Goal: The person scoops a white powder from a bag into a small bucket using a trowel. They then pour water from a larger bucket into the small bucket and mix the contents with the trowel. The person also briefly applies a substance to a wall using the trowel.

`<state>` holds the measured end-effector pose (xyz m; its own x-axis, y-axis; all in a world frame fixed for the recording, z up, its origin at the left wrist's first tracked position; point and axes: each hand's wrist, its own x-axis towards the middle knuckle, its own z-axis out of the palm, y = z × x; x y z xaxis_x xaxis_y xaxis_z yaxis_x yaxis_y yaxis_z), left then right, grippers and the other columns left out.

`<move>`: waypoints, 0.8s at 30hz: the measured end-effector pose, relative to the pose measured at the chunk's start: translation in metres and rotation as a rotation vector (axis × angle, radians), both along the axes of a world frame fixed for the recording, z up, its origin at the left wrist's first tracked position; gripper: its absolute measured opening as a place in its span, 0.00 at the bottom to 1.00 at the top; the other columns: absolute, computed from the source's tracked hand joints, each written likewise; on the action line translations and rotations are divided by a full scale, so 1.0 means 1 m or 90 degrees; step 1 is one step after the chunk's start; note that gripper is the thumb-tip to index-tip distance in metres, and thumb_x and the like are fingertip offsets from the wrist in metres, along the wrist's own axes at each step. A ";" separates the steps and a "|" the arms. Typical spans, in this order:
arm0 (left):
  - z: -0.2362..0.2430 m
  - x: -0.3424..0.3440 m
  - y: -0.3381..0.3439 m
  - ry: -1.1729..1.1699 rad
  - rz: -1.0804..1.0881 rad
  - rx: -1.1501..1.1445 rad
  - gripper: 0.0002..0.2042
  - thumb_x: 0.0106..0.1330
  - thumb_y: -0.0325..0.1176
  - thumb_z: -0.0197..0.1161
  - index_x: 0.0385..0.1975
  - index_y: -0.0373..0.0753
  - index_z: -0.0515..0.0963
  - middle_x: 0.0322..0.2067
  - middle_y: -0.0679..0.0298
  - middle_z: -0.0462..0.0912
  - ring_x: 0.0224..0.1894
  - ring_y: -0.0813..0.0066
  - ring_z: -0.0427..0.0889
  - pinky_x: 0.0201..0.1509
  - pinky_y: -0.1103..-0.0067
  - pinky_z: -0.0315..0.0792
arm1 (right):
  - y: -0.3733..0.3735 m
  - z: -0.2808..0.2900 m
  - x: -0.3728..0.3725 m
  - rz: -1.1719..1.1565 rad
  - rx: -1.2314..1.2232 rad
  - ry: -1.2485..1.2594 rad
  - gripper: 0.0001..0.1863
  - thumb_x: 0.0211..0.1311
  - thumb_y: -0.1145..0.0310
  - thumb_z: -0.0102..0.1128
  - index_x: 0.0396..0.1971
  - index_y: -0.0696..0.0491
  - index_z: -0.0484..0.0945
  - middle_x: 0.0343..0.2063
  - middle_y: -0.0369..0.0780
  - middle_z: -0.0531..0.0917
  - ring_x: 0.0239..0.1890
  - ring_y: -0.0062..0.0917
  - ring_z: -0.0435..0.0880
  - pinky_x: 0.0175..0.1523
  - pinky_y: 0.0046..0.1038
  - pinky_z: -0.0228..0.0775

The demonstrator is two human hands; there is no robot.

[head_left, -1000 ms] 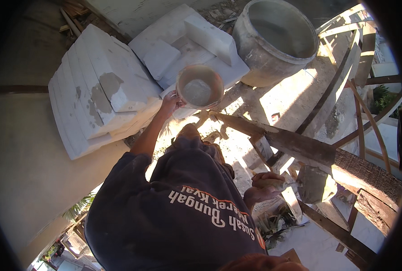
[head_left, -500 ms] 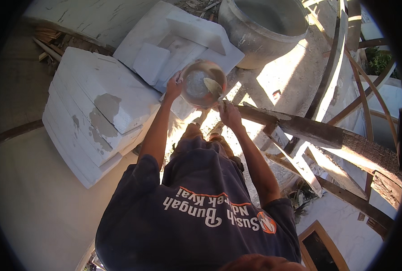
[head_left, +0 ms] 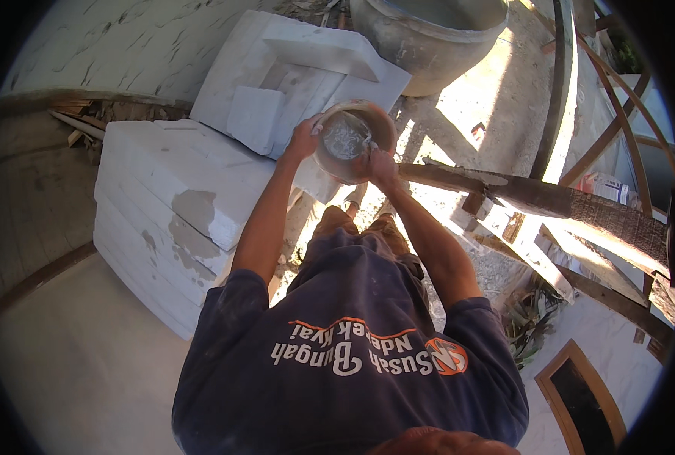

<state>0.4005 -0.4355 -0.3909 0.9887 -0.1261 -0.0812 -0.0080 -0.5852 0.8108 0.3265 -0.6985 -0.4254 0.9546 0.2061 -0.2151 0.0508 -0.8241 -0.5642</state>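
Observation:
In front of me is a round, reddish-brown bowl [head_left: 386, 127] with cloudy, rippled liquid [head_left: 342, 136] in it. My left hand [head_left: 305, 139] is closed on its left rim. At the bowl's near right side, my right hand [head_left: 381, 166] is closed round the handle of a small trowel [head_left: 366, 142]. The trowel dips into the bowl, its blade mostly lost in the liquid and hard to make out.
White blocks with grey wet patches are stacked [head_left: 178, 201] on my left. More white blocks [head_left: 255, 117] lie beyond them. A large grey vat [head_left: 421, 57] stands at the far side. A rough timber beam [head_left: 519, 199] crosses on my right, among wooden braces [head_left: 631, 136].
The trowel blade, plainly visible over the bowl before, has gone down into the liquid, which now ripples. My right hand has come over the rim. The bowl has shifted slightly right.

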 end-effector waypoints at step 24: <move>0.005 0.012 -0.037 0.057 0.012 0.053 0.19 0.72 0.27 0.58 0.62 0.38 0.78 0.50 0.41 0.86 0.57 0.38 0.83 0.59 0.56 0.77 | -0.037 0.039 0.023 0.239 -0.261 -0.029 0.17 0.76 0.64 0.50 0.57 0.56 0.77 0.42 0.51 0.87 0.43 0.46 0.91 0.45 0.43 0.86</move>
<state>0.4124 -0.4721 -0.3861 0.9793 -0.0960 -0.1782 0.0740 -0.6496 0.7567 0.3496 -0.7359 -0.3859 0.8416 0.4427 -0.3094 0.4007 -0.8959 -0.1920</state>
